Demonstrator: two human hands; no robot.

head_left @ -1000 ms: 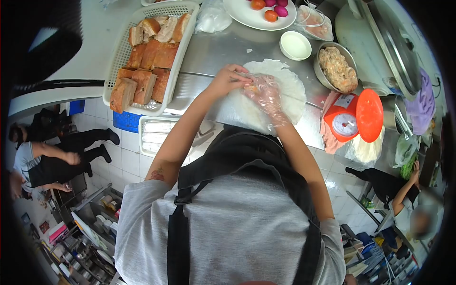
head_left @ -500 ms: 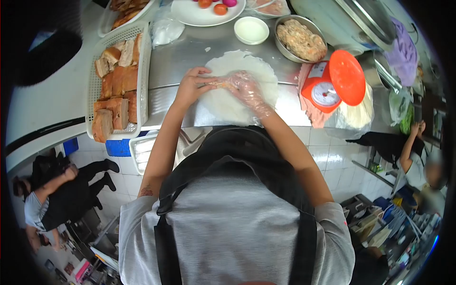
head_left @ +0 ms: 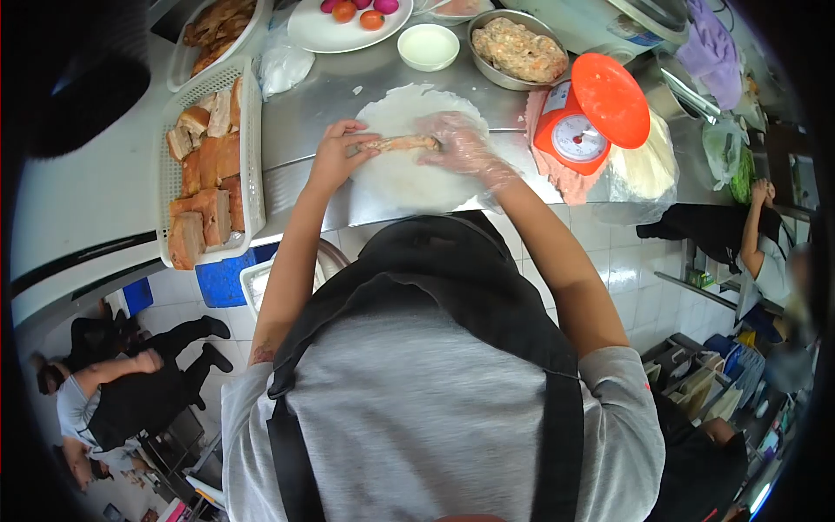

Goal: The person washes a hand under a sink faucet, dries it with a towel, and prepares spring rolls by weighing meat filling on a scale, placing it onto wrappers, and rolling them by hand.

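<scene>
- So I'm watching this person at a stainless-steel table (head_left: 304, 113), and the thing being worked on is a skinny strip of minced filling (head_left: 404, 143) on the upper half of a white, floppy sheet (head_left: 409, 183).
- The strip's long axis runs crosswise, left to right in front of the person, with the right end angled a hair further from them. Roughly a log, lumpy and moist, beige with orangey bits.
- Left hand (head_left: 341, 155) is bare, fingers parted from the thumb, tips around the strip's left end.
- Right hand (head_left: 461, 143) wears a crinkly clear plastic glove and sits at the other end, fingers bent inward. Can't tell if it's actually pinching, the film blurs things.
- That sheet is roundish with a ragged far edge, thin and matte, flat on shiny metal.
- Beyond it: a small smooth white dish (head_left: 428, 48), and to its right a round metal bowl (head_left: 509, 82) heaped with chunky mince (head_left: 519, 50) that looks like the same stuff.
- Right of the sheet, a red-orange dial scale (head_left: 578, 139) by a wrinkly pink cloth (head_left: 561, 183).
- Over on the left, a perforated white plastic basket (head_left: 255, 165) of blocky, brown-skinned pork slabs (head_left: 213, 161).
</scene>
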